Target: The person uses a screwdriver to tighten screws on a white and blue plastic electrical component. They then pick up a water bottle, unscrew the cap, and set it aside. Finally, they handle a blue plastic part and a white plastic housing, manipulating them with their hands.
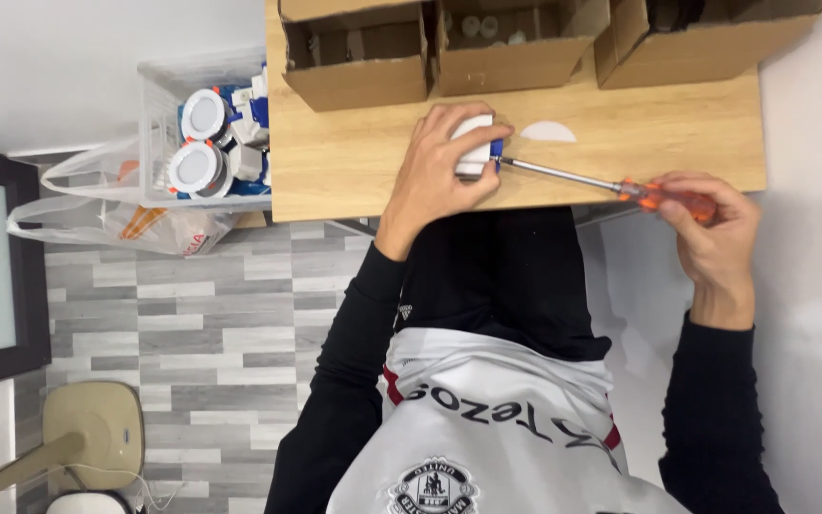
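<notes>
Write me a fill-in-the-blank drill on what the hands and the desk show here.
1. The left hand presses a white fixture down on the ____ desk.
2. The right hand holds a screwdriver by its ____ handle.
3. The screwdriver's tip meets the fixture's ____ part.
4. Along the desk's far edge stand three open ____ boxes.

Missing words: wooden; orange; blue; cardboard
</notes>
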